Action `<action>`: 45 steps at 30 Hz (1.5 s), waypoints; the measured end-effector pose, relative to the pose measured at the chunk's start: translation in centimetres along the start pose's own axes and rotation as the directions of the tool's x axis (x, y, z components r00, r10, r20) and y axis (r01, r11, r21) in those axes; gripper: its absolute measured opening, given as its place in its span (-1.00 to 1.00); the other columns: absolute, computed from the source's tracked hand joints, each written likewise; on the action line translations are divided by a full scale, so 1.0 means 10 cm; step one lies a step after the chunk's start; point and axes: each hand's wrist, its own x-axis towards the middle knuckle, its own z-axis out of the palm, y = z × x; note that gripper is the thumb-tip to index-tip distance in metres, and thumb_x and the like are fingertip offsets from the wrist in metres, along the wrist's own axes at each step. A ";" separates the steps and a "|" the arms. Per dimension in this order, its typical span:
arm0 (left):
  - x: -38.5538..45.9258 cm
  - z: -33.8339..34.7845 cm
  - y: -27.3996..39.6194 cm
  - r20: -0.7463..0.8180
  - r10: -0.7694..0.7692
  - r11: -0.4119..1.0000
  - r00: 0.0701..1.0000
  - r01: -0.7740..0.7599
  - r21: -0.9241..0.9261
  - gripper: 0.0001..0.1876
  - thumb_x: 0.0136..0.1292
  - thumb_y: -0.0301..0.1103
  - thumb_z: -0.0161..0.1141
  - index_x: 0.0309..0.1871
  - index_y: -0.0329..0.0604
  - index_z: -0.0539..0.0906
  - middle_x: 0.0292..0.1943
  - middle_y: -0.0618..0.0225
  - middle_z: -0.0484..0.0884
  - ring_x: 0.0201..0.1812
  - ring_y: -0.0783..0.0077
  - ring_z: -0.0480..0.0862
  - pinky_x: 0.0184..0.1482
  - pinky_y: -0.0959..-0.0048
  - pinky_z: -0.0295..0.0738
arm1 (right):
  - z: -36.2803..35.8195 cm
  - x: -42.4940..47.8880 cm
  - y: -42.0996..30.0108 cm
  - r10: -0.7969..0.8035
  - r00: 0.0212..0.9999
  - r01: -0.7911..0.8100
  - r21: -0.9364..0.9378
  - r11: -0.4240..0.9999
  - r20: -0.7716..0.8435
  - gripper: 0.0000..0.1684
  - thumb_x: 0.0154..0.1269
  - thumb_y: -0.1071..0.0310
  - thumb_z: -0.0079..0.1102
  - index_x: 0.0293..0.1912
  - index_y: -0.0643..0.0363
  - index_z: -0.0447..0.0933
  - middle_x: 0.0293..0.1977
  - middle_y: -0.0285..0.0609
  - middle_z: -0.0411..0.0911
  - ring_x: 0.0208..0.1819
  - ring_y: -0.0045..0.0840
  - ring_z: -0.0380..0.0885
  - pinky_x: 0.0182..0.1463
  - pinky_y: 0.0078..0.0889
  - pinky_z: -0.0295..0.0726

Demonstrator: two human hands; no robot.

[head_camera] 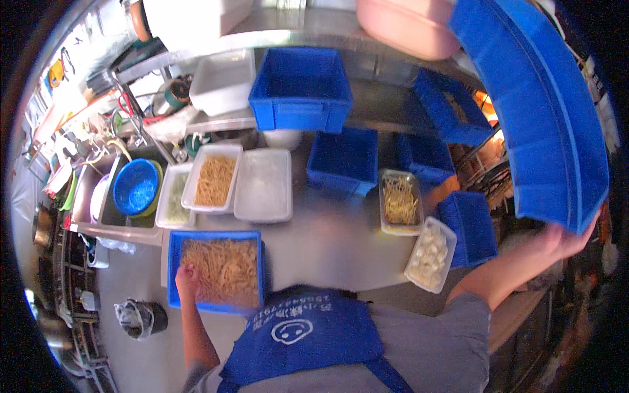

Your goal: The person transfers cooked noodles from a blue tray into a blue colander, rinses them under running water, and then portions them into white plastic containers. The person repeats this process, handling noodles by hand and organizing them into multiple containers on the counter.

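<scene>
My left hand [189,281] is over the near left part of a blue plastic bin [262,275] full of pale brown shredded strips [223,267]. Its fingertips are at the strips; whether they pinch any is unclear. At the far right my raised right hand [565,240] grips the lower end of a large blue plastic bin [545,123], tilted on its side. Between my hands, on the steel counter [304,255], a clear tray of yellowish sprout-like strands [400,201] and a white tray of pale rounded pieces [430,255] lie to the right.
White tubs, one with brown strips [214,182], one with greenish shreds [177,196], stand beside a lidded tub [263,184]. Blue bins [342,159] line the back and right [469,228]. A sink holds a blue basin [136,186]; a lined bucket [140,319] stands below left.
</scene>
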 end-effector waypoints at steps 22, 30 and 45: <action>0.00 -0.08 0.25 -0.038 0.114 0.993 0.993 -0.114 0.006 -0.64 0.13 -0.22 0.41 -0.08 -0.26 0.69 -0.17 0.01 0.72 -0.10 0.01 0.70 -0.01 0.19 0.58 | 0.57 -2.36 2.61 0.904 0.415 -0.879 0.302 0.369 0.103 -0.77 0.16 0.27 0.38 -0.35 -0.03 0.44 -0.49 -0.33 0.49 -0.56 -0.48 0.47 -0.54 -0.38 0.53; -0.07 -0.07 0.20 -0.012 0.029 0.993 1.000 -0.030 -0.115 -0.65 0.09 -0.29 0.42 -0.10 -0.30 0.70 -0.20 0.07 0.74 -0.15 0.11 0.74 -0.05 0.29 0.61 | 1.12 -2.83 3.41 0.919 0.318 -0.921 0.307 0.241 0.233 -0.71 0.27 0.25 0.36 -0.29 -0.03 0.35 -0.49 -0.35 0.42 -0.49 -0.55 0.46 -0.44 -0.37 0.52; 0.19 0.04 -0.07 0.042 0.063 0.998 0.997 -0.062 -0.017 -0.63 0.12 -0.23 0.41 -0.08 -0.29 0.67 -0.18 0.02 0.72 -0.14 0.05 0.70 -0.03 0.21 0.57 | 1.27 -3.03 3.54 0.900 0.248 -0.967 0.146 0.209 0.359 -0.66 0.29 0.21 0.35 -0.05 0.06 0.42 -0.22 -0.23 0.58 -0.21 -0.43 0.57 -0.17 -0.25 0.61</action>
